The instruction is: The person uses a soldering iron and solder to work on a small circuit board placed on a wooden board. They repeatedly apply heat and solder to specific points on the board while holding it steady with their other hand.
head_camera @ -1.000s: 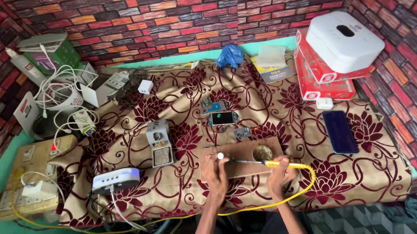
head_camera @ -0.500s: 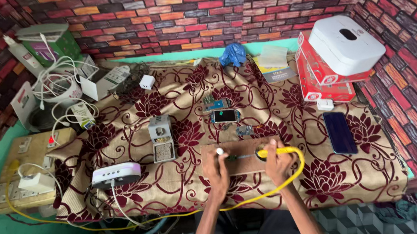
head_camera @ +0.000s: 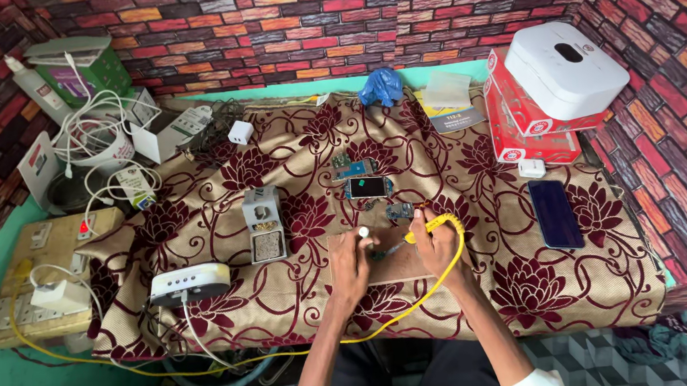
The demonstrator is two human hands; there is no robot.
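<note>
Nearest the camera, both hands work close together on a small wooden board (head_camera: 397, 263) laid on the flowered cloth (head_camera: 303, 301) that covers the worktop. The left hand (head_camera: 351, 262) is closed on a thin stick with a white tip (head_camera: 363, 233), and the right hand (head_camera: 437, 243) is clamped on a yellow-handled soldering iron (head_camera: 441, 224) whose yellow cord (head_camera: 250, 357) loops back toward six o'clock and off to the left. The iron's tip points toward nine o'clock at a small piece (head_camera: 378, 254) on the board between the hands; this piece is dark and greenish, flat and very small, and its detail is too fine to make out. In my judgement the risks sit here: the tip is near the left fingers and could burn them if either hand slips, the light piece could skid off the board under pressure, and the trailing cord could snag and jerk the iron onto the cloth, which might scorch. At ten o'clock from the hands stands a grey metal stand (head_camera: 264, 223), with a white oval box (head_camera: 189, 283) at nine o'clock. Just beyond the board, at twelve o'clock, lie small circuit boards (head_camera: 369, 187). A dark phone (head_camera: 555, 213) lies at two o'clock, with red boxes under a white device (head_camera: 564, 69) farther out, and a wooden socket board (head_camera: 23, 272) at the far left.
</note>
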